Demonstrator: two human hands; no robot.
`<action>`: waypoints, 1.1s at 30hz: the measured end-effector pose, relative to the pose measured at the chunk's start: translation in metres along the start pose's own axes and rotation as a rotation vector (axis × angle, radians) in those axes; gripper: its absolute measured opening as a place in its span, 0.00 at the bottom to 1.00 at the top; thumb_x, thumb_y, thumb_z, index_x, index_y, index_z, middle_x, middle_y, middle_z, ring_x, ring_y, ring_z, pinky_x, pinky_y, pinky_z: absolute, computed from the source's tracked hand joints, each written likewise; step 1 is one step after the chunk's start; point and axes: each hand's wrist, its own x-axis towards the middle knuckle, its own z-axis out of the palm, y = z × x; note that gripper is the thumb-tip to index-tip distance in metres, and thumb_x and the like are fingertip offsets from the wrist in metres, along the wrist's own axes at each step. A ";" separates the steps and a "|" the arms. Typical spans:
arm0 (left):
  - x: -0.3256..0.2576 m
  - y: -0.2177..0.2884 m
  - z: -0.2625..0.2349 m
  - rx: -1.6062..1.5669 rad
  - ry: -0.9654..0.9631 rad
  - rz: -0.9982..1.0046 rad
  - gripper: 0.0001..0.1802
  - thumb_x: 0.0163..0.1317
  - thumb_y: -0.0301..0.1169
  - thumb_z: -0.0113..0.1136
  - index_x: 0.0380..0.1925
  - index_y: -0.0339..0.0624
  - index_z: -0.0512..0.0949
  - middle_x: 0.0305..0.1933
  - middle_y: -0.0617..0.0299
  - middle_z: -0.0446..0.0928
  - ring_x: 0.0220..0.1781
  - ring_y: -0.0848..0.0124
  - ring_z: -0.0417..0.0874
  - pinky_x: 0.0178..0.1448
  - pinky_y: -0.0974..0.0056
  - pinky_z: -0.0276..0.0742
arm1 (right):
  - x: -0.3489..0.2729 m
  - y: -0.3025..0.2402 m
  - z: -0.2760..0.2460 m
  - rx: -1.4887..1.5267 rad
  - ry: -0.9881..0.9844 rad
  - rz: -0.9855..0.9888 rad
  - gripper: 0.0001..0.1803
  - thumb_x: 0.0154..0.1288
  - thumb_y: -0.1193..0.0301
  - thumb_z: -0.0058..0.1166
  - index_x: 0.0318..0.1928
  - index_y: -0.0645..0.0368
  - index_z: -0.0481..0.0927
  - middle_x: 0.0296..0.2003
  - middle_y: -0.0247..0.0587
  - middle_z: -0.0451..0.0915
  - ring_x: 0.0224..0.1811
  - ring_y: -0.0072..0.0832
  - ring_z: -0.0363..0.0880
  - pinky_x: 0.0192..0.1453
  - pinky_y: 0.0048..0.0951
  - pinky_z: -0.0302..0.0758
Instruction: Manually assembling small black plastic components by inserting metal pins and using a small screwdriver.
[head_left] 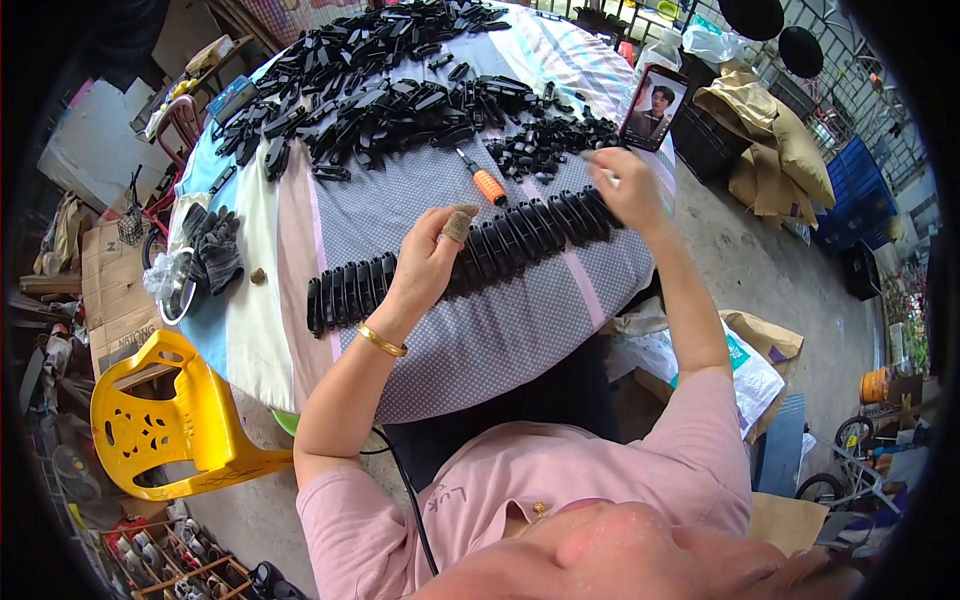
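A long row of black plastic parts point(350, 288) lies side by side across a round table point(480, 350) covered with dotted and striped cloth. My left hand point(428, 262), a bandage on one fingertip and a gold bangle at the wrist, rests on the middle of that row. My right hand point(625, 188) hovers over the row's right end, pinching a small pale piece between thumb and fingers. An orange-handled screwdriver point(483, 180) lies just beyond the row, between my hands. A big heap of black parts point(380, 90) fills the far half of the table.
A phone point(654, 108) stands propped at the table's far right edge with its screen lit. Grey work gloves point(214, 248) lie at the left edge. A yellow plastic chair point(165, 415) stands at lower left. Sacks and bags point(770, 140) sit on the concrete floor to the right.
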 end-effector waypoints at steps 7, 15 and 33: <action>0.001 0.000 0.003 0.055 -0.019 -0.016 0.17 0.67 0.38 0.46 0.47 0.37 0.74 0.46 0.63 0.73 0.49 0.74 0.74 0.48 0.70 0.74 | -0.006 0.063 0.008 -0.503 -0.043 0.292 0.22 0.55 0.55 0.55 0.44 0.58 0.78 0.34 0.49 0.78 0.41 0.44 0.77 0.46 0.40 0.73; 0.003 0.006 0.000 0.032 0.050 -0.043 0.16 0.66 0.36 0.48 0.46 0.37 0.75 0.44 0.64 0.75 0.45 0.76 0.75 0.44 0.71 0.74 | 0.051 0.049 0.042 -0.371 -0.186 0.214 0.15 0.52 0.66 0.59 0.39 0.60 0.77 0.35 0.50 0.78 0.39 0.46 0.77 0.44 0.41 0.73; 0.167 -0.042 0.001 1.276 0.169 0.220 0.11 0.50 0.30 0.58 0.34 0.39 0.76 0.39 0.54 0.74 0.45 0.57 0.74 0.47 0.58 0.73 | 0.062 0.025 0.063 0.082 0.068 0.009 0.10 0.57 0.76 0.48 0.38 0.59 0.81 0.30 0.48 0.80 0.35 0.39 0.80 0.41 0.32 0.75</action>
